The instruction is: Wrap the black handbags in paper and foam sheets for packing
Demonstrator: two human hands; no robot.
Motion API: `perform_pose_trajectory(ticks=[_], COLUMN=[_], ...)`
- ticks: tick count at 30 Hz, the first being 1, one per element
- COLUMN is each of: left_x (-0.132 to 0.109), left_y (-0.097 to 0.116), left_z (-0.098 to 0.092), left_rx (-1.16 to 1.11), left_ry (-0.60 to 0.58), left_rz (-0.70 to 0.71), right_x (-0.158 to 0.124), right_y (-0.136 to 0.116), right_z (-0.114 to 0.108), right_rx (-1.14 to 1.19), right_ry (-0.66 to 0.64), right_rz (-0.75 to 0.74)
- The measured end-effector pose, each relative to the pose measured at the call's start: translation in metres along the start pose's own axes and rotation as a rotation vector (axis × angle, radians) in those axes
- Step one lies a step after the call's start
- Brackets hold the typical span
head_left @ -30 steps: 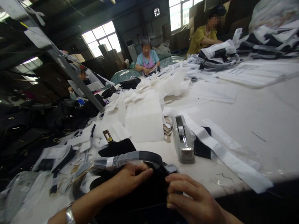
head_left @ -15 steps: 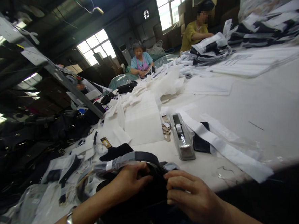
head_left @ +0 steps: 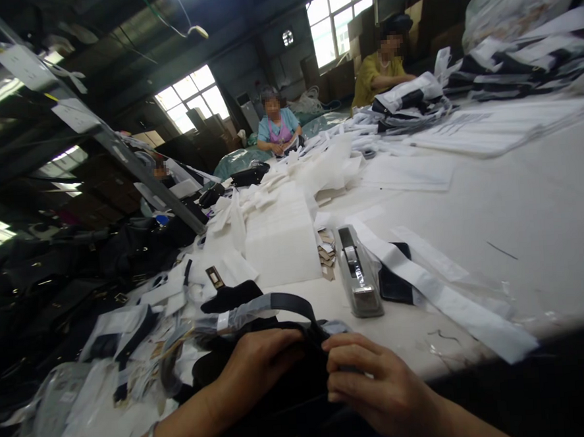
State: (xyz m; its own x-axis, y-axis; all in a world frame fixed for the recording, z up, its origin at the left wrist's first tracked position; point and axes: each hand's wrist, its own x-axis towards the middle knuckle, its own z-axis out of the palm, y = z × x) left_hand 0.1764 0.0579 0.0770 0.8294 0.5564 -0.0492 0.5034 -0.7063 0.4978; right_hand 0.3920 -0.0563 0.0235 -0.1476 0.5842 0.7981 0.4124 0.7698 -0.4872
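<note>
A black bag [head_left: 283,397] lies at the table's near edge, its strap [head_left: 272,305] partly wrapped in clear film and arching above it. My left hand [head_left: 261,365] grips the bag's top edge with curled fingers. My right hand [head_left: 376,385] pinches the same edge from the right, fingers bent. A bracelet shows on my left wrist. The lower part of the bag is hidden by my arms.
A grey tape dispenser [head_left: 357,274] stands just beyond my hands, next to a long white strip [head_left: 440,295] and a white foam stack [head_left: 280,235]. Black bags [head_left: 77,258] pile up at left. Two people [head_left: 276,124] sit at the table's far end, a third at far left.
My hands stay on the bag's top edge with only small shifts. The view has tilted slightly, so the table scene sits a little lower and to the right.
</note>
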Motion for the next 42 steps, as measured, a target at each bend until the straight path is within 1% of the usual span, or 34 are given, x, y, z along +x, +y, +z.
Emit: perform_pose_trajectory(ticks=[4, 7, 9, 11, 16, 20, 23, 28, 30, 34, 36, 42], left_x=[0.005, 0.01, 0.014, 0.018, 0.028, 0.036, 0.038, 0.035, 0.033, 0.03, 0.029, 0.03], left_y=[-0.004, -0.001, 0.003, 0.008, 0.013, 0.012, 0.012, 0.011, 0.009, 0.008, 0.009, 0.009], left_z=[-0.004, -0.011, -0.013, -0.012, -0.006, -0.005, -0.002, 0.002, 0.0, -0.01, -0.012, -0.001], left_rx=[0.026, 0.066, 0.142, 0.245, 0.415, 0.44, 0.426, 0.417, 0.411, 0.416, 0.439, 0.476], left_ry=[-0.081, -0.164, -0.214, -0.24, -0.256, -0.264, -0.235, -0.166, -0.179, -0.24, -0.24, -0.177], left_rz=[0.09, 0.154, 0.193, 0.22, 0.31, 0.372, 0.372, 0.338, 0.361, 0.452, 0.47, 0.467], right_x=[0.0, 0.0, 0.0, -0.001, -0.001, 0.001, 0.002, 0.002, 0.002, 0.003, 0.004, 0.007], right_y=[0.0, 0.0, 0.001, 0.003, 0.006, 0.004, 0.002, 0.003, 0.003, 0.004, 0.004, 0.004], right_z=[-0.001, -0.002, -0.001, 0.0, 0.001, -0.002, -0.004, -0.006, -0.006, -0.006, -0.006, -0.006], right_rx=[-0.003, 0.001, 0.001, 0.002, 0.004, 0.004, 0.011, 0.007, 0.0, -0.012, -0.017, -0.049], right_ry=[-0.013, -0.026, -0.032, -0.031, -0.032, -0.036, -0.037, -0.043, -0.041, -0.052, -0.055, -0.055], right_rz=[-0.009, -0.004, -0.002, -0.006, -0.013, -0.031, -0.035, -0.026, -0.039, -0.051, -0.05, -0.079])
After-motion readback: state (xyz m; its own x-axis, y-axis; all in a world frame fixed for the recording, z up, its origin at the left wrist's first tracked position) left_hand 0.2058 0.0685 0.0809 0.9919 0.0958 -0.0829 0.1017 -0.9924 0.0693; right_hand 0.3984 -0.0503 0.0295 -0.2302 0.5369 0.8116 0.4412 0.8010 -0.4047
